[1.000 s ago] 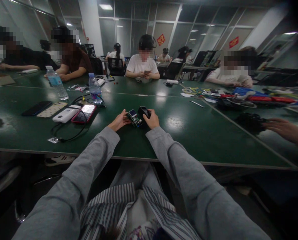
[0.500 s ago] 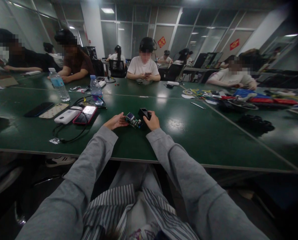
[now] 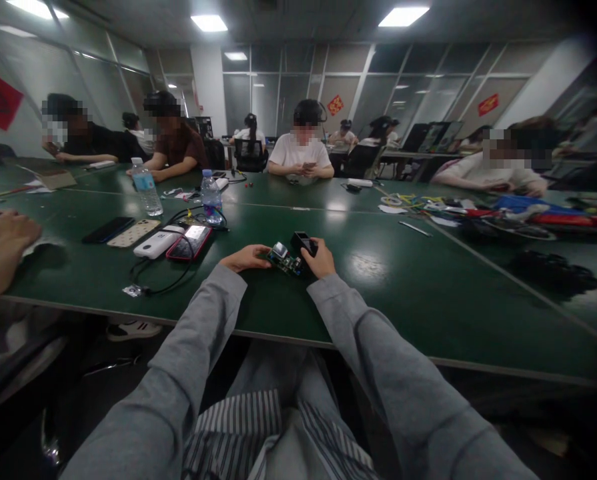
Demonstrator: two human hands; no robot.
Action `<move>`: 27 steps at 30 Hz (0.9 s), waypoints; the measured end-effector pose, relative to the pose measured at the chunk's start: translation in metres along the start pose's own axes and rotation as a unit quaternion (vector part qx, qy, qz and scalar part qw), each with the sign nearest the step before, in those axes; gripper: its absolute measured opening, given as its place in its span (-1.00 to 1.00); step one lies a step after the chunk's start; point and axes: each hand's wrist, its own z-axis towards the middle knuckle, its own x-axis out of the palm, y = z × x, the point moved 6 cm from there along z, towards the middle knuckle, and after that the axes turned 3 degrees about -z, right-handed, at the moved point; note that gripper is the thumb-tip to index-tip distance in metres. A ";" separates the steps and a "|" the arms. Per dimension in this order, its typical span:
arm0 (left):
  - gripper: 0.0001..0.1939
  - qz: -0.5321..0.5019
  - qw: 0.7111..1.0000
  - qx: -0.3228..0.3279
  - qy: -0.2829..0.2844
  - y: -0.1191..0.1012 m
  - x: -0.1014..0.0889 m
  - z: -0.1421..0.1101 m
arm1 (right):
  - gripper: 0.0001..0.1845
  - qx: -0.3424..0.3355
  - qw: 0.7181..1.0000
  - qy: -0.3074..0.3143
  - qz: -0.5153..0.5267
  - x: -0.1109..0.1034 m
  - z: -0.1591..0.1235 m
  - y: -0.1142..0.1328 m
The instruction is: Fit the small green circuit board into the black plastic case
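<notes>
- Dead centre over the green counter [image 3: 403, 313], there's the circuit board [image 3: 290, 264], its small screen [image 3: 279, 250] catching the light; call that board the middle of our dial.
- Over at nine o'clock, the left hand [image 3: 251, 258] has it by the edge, fingers and thumb pinching the near side of the board!
- Round to three o'clock, the right hand [image 3: 322, 258] grips the black box-shaped case [image 3: 303, 241], thumb across the face, the other fingers mostly hidden from us.
- That case sits tilted at about one o'clock, just beside the board; whether the two touch, I cannot tell from here, nor whether the board meets the counter.
- Out between nine and ten, a real line-up: the red-rimmed phone [image 3: 189, 245] nearest, then the white power bank [image 3: 153, 245], the dotted pale phone case [image 3: 134, 233] and the dark phone [image 3: 109, 229], with a black cable [image 3: 171, 285] looping through.
- Up at ten o'clock, two plastic bottles stand well apart from the hands, the blue-capped one [image 3: 211, 200] closer and the white-capped one [image 3: 147, 190] beyond.
- Twelve o'clock, across the counter, a person in a white shirt [image 3: 291, 152] has both hands round a phone.
- Past two o'clock lie a slim silvery stick [image 3: 415, 229] and, farther off, a tangle of coloured cables [image 3: 413, 201].
- And far out at nine, a co-worker's hand [image 3: 15, 227] comes in over the counter's edge!
</notes>
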 end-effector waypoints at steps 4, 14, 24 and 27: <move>-0.34 0.055 0.997 0.037 -0.029 -0.001 -0.002 0.004 | -0.47 -0.003 1.000 0.003 -0.004 0.000 0.000 0.000; -0.41 0.083 0.996 0.019 -0.009 0.003 0.002 0.006 | -0.46 -0.002 1.000 -0.001 -0.004 0.001 0.000 -0.002; -0.40 0.073 0.996 0.042 -0.022 -0.001 -0.010 -0.001 | -0.47 -0.002 1.000 0.000 0.000 0.000 -0.001 -0.001; -0.40 0.054 0.997 0.045 -0.020 0.003 -0.013 0.003 | -0.48 -0.012 1.000 0.003 0.004 0.000 -0.002 0.001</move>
